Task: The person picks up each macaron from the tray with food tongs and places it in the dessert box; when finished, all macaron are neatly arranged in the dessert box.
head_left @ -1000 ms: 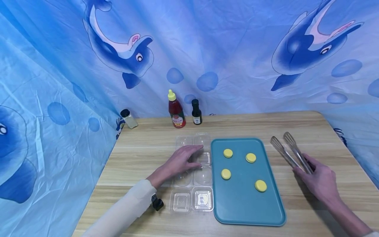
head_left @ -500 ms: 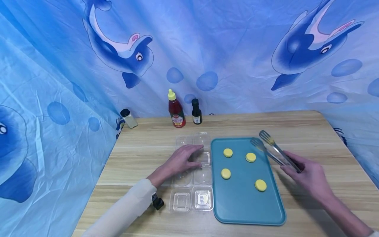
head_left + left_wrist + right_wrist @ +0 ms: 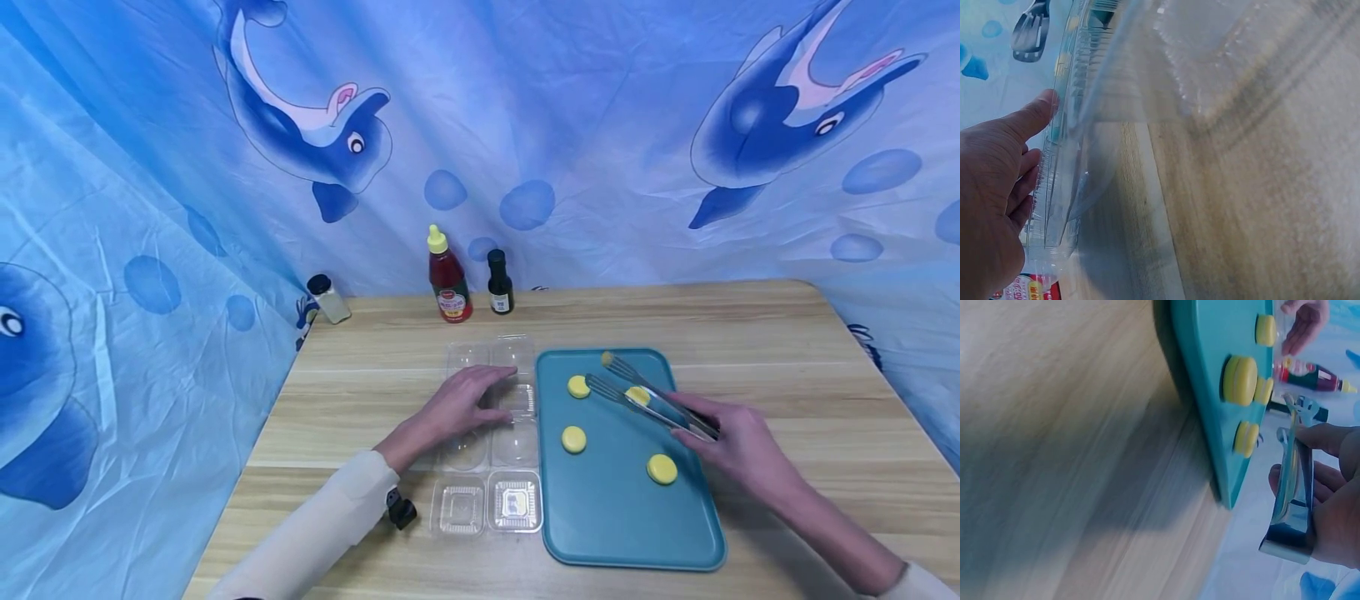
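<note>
Gripping slotted steel tongs (image 3: 1291, 515) in the right hand (image 3: 738, 442), with tips spread near the eleven-o'clock yellow macaron (image 3: 578, 387) (one of four, none clasped) on a teal tray (image 3: 630, 529). Apparently lining up a pick-up, calling next for lowering and gently squeezing. Touching clear plastic containers (image 3: 513, 443) at nine o'clock with relaxed left-hand fingers (image 3: 483, 379). Staged on a wood-grain table (image 3: 787, 333) before a dolphin-print curtain (image 3: 600, 125), with ketchup bottle (image 3: 451, 292) at ten.

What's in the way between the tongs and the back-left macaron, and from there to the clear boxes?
Nothing visible between the tongs, in the right grip, and the back-left macaron. From it to the clear boxes: the tray rim, then the left grip over their middle, hiding part.
</note>
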`<action>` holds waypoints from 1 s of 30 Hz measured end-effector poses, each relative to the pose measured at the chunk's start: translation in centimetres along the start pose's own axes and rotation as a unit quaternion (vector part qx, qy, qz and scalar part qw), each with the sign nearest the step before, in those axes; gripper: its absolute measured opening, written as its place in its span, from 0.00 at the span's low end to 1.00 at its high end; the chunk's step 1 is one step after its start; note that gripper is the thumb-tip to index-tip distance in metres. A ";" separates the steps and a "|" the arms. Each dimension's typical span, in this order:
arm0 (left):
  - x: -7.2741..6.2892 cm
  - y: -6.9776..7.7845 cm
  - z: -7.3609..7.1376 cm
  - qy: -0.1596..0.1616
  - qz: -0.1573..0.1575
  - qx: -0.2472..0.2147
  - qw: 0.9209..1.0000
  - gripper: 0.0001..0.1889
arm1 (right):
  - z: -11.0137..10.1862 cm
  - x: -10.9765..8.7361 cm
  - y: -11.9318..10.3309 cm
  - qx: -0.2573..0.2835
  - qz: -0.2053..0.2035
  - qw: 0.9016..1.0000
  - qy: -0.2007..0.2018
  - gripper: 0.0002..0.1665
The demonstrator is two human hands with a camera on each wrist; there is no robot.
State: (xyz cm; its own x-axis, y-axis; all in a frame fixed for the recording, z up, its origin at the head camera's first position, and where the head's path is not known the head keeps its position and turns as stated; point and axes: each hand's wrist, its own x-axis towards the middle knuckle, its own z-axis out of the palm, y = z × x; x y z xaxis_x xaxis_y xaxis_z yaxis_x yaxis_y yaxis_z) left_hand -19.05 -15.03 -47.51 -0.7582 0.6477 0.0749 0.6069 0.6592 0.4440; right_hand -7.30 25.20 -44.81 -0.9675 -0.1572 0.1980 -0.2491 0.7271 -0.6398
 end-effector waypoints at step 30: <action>0.0 0.0 -0.1 -0.001 0.005 0.009 1.000 0.42 | 2.3 1.3 -1.5 -0.051 -0.006 0.997 -0.051 0.27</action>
State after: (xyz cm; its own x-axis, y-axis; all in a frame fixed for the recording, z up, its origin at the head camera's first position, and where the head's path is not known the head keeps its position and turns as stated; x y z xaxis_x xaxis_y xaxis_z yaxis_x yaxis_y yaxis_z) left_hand -19.12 -15.04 -47.45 -0.7516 0.6550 0.0772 0.6184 0.6592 0.4278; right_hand -8.30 22.38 -45.32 -0.9649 -0.2306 0.1256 -0.2609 0.7878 -0.5580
